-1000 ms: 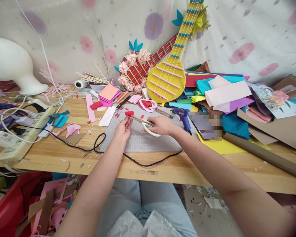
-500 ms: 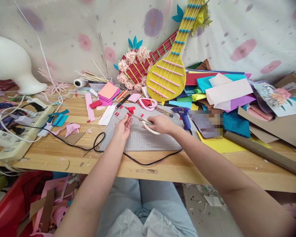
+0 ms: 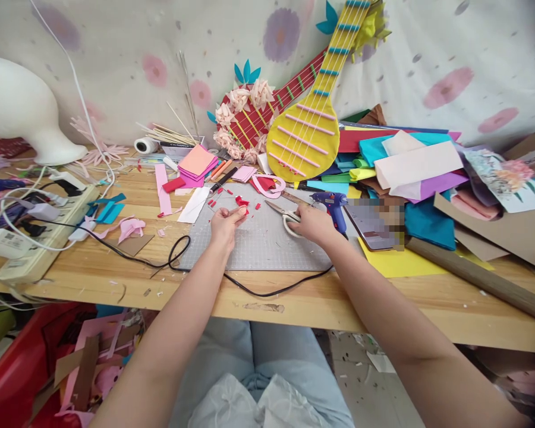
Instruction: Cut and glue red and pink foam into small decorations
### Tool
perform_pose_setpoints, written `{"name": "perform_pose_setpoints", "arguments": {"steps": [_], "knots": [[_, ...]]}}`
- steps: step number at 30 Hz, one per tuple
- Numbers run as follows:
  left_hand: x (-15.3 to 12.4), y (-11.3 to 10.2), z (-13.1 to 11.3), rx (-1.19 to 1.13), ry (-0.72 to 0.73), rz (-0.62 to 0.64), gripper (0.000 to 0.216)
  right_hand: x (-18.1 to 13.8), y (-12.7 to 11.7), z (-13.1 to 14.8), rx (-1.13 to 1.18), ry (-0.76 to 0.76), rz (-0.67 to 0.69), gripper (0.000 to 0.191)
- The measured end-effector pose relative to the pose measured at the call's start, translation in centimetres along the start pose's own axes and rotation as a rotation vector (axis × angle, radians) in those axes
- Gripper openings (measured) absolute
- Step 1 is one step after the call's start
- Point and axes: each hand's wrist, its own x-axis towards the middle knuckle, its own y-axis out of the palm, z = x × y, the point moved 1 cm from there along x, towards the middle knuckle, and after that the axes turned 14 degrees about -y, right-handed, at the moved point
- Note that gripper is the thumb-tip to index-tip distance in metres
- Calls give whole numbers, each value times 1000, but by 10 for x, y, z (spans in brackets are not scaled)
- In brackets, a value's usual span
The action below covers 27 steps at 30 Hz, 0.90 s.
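Note:
My left hand (image 3: 224, 229) is over the left half of the grey cutting mat (image 3: 267, 252), fingers pinched together at a small red scrap (image 3: 242, 204). My right hand (image 3: 314, 223) is at the mat's right side, closed round the white-handled scissors (image 3: 282, 213), which lie low over the mat. The blades are slightly apart, point left, and touch no red piece. Several tiny red bits lie on the mat near my left fingertips. Right of my right hand lies a blue glue gun (image 3: 332, 205), close to a pink ring-shaped cutout (image 3: 274, 185).
A yellow lute-shaped craft (image 3: 305, 139) and a red one with pale flowers (image 3: 245, 119) lean at the back. Folded coloured sheets (image 3: 417, 163) pile up on the right, beside a phone (image 3: 370, 226). A black cable (image 3: 258, 293) crosses the front; a power strip (image 3: 49, 238) sits left.
My right hand has drawn the scissors right, away from my left hand, and lowered them towards the mat. My left fingers have closed from a looser hold onto the red scrap.

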Motion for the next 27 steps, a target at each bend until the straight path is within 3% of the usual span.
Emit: {"name": "perform_pose_setpoints", "arguments": {"steps": [3,5,8,11,13,27], "knots": [[0,1,1,11,-24,7,41,0,-3,9,70,-96,-199,27],[-1,1,1,6,-56,3,41,3,-2,22,257,-184,-318,21],[-1,2,1,-1,-86,25,40,12,7,49,733,-238,-288,22],[-1,1,1,-4,-85,45,38,22,18,71,1142,-147,-226,30],[0,0,1,-12,-79,45,38,26,22,79,1281,-94,-243,33],[-2,0,2,-17,-132,60,34,30,30,76,1329,-40,-337,36]]}}
